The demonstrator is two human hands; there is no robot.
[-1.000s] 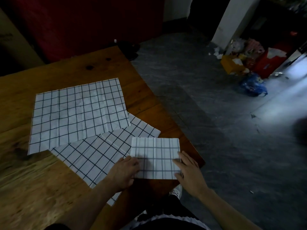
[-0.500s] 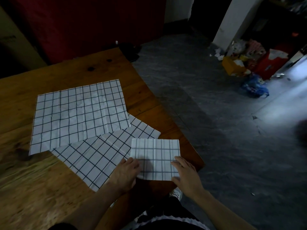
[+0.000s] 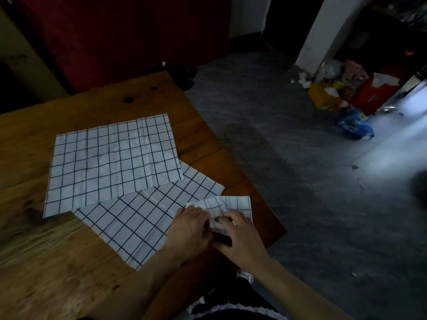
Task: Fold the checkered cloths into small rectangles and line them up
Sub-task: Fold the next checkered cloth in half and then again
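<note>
Hands of a person at the lower centre of the frame, both set on a small folded checkered cloth [image 3: 233, 205] that lies near the right corner of the wooden surface [image 3: 34, 262]; left hand [image 3: 190, 229] covers the cloth's left part, fingers curled over its near edge, the grip appearing to pinch the fabric; right hand [image 3: 240, 239] lies just beside it, fingertips bent down onto the cloth's middle, the grip likewise pinching a raised fold; the two hands nearly touch, and whether their fingers meet under the fabric cannot be told; only the far strip and the right side of the folded cloth show beyond the knuckles.

Second checkered cloth [image 3: 143, 225], unfolded and turned at an angle, spreads from the centre toward the lower left of the frame; its right corner reaches under the folded cloth and the left hand; its lower corner lies just beside the left forearm.

Third checkered cloth [image 3: 111, 162], also unfolded, lies flat at the centre left; its near edge overlaps the far part of the angled cloth; creases run across it.

Grey floor [image 3: 288, 158] fills the right half of the frame; a heap of bags and boxes [image 3: 342, 91] sits at the upper right, with a blue bag [image 3: 354, 125] close to it; a red wall [image 3: 115, 31] stands behind the surface at the upper left.
</note>
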